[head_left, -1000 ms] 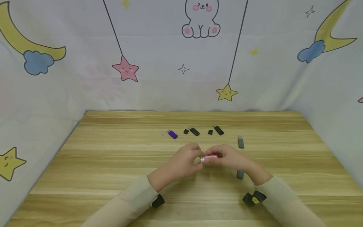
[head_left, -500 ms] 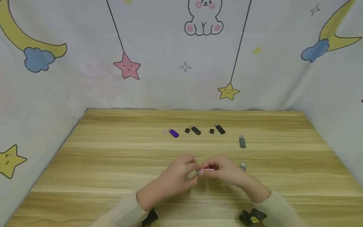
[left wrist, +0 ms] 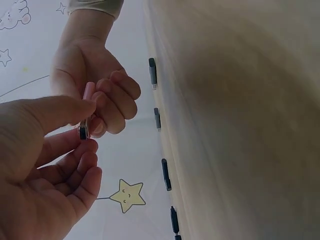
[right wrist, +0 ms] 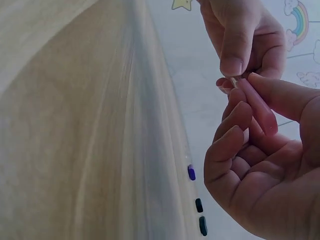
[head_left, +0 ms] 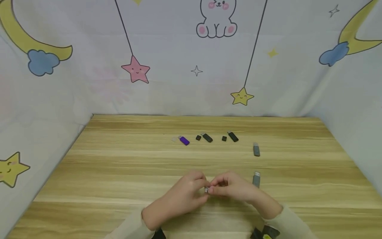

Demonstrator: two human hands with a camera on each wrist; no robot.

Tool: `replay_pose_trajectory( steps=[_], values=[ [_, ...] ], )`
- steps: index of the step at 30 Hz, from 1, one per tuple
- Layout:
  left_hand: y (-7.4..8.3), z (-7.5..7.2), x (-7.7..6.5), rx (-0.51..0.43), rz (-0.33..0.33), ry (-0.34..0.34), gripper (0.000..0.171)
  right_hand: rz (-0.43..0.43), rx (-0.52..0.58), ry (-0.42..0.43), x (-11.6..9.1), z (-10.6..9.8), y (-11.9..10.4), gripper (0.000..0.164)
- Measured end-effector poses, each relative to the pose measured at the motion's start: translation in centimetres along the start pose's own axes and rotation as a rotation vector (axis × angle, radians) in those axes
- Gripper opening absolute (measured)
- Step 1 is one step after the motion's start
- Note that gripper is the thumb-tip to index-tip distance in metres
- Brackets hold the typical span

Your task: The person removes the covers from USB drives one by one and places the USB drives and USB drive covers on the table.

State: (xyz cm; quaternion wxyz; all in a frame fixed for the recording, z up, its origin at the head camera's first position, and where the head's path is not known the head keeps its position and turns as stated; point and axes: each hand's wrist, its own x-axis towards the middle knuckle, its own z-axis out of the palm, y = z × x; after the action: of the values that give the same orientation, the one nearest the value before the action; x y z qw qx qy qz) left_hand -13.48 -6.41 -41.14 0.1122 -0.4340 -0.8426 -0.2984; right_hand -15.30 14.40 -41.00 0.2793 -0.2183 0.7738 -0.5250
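Both hands meet over the near middle of the wooden table [head_left: 119, 166]. My right hand [head_left: 217, 190] grips a small pink USB stick [head_left: 210, 190] by its body, fingers curled round it. My left hand [head_left: 202, 186] pinches the stick's metal plug end between thumb and fingers. In the left wrist view the pink stick [left wrist: 88, 97] stands on end between my left hand [left wrist: 75, 135] and my right hand [left wrist: 107, 107]. The right wrist view shows the pink stick [right wrist: 257, 106] lying across my right hand's [right wrist: 240, 107] fingers, with the left hand [right wrist: 235, 65] pinching its tip.
At the back lie a purple stick [head_left: 184, 140] beside a clear cap [head_left: 174, 139], and two black sticks [head_left: 207, 137] [head_left: 233, 136], each with a black cap [head_left: 198, 137] [head_left: 224, 138]. Two grey sticks [head_left: 256, 150] [head_left: 256, 179] lie right of my hands. Printed cloth walls [head_left: 44, 109] surround the table.
Both hands have drawn nearer to me with the pink stick held between them. The nearer grey stick, partly hidden by my right hand before, now shows fully.
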Motion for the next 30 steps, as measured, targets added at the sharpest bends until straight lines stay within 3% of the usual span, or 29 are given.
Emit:
replay_pose_trajectory(
  steps=[15, 30],
  values=[
    [0.2, -0.7, -0.3, -0.037, 0.077, 0.045, 0.008, -0.061, 0.010, 0.019, -0.5, 0.5, -0.3, 0.025],
    [-0.2, -1.2, -0.5, -0.070, 0.044, 0.011, 0.016, -0.150, 0.030, -0.001, -0.6, 0.4, -0.3, 0.029]
  ],
)
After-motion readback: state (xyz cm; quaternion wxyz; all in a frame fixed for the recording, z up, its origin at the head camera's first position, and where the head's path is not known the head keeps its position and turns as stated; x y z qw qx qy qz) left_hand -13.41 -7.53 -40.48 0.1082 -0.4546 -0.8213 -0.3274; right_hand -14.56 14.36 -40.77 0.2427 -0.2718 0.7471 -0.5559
